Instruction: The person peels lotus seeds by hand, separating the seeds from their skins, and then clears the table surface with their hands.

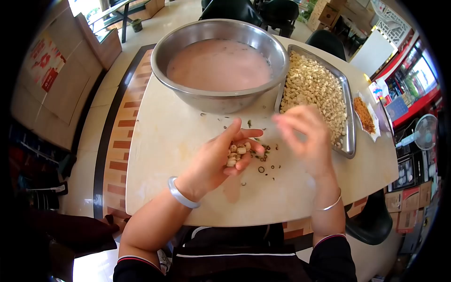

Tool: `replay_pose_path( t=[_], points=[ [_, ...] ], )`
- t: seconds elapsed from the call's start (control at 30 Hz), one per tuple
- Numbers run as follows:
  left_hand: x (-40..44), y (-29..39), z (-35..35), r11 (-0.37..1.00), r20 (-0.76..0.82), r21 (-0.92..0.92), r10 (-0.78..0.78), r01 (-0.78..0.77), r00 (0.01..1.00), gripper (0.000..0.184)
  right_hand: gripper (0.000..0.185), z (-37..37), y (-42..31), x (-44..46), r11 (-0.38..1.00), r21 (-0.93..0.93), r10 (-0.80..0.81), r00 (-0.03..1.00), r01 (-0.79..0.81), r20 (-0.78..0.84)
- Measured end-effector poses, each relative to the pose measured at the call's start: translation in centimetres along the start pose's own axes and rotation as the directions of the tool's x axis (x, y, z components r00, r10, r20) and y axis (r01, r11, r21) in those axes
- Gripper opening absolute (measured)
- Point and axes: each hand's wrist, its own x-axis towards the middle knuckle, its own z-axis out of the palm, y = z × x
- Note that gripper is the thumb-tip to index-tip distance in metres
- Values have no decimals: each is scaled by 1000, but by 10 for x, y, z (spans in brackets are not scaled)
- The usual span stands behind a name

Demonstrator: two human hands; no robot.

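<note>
Plainly, a small heap of cream-coloured, rounded seeds (241, 150) lies in the cupped left hand (210, 160), whose bent fingers hold it above the cream-coloured, smooth tabletop (157, 174). At about 2 o'clock from that heap, the right hand (306, 135) hangs raised with curled fingers, blurred, so I cannot tell whether it grips anything. Just beside the heap at 3 o'clock, dark green and brown scraps (267, 149), some ring-shaped, lie scattered on the tabletop. At 12 o'clock stands a wide, round, shiny metal basin (211, 99) containing cloudy pink liquid (218, 66). At 2 o'clock, beyond the right hand, a rectangular silver metal tray (350, 115) bears many pale seeds (312, 80). Past the tray, nearer 3 o'clock, orange-brown shreds (364, 114) lie on a white dish (376, 135). Farther out at 3 o'clock is a pale round fan (426, 132); at 4 o'clock, a black moulded chair (371, 223).
</note>
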Motion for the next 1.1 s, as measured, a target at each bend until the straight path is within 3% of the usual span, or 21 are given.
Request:
replay_pose_path(
  t=[0.07,0.2,0.3,0.37,0.6,0.7,0.8,1.0,1.1],
  points=[
    [-1,-1,5,1000,-69,19,-5,6,998,69,13,6,-8,-1,998,47,-50,997,47,51],
    [-3,-1,10,998,-140,62,11,-2,990,68,12,21,-12,-8,995,92,8,980,-27,197],
    [-2,-4,14,997,-162,79,21,-8,986,66,11,17,-11,-10,928,278,164,943,-247,290],
    [-3,-3,20,998,-180,61,26,-16,983,65,11,15,-8,-9,924,306,129,940,-229,315],
    [-4,-2,16,999,-89,48,-13,17,996,57,11,9,-3,-6,885,377,106,906,-274,409],
    [-6,3,9,999,-5,27,-25,25,1000,49,15,11,1,-8,877,440,109,972,-193,209],
    [-8,5,8,998,12,61,30,-30,999,37,19,11,3,-3,943,332,27,1000,-21,-13],
    [-7,2,9,980,-55,145,142,-133,988,22,20,8,4,-3,982,186,-46,999,43,10],
    [-8,2,9,960,-76,223,187,-166,979,20,22,6,3,-5,962,270,25,999,-34,36]
  ],
)
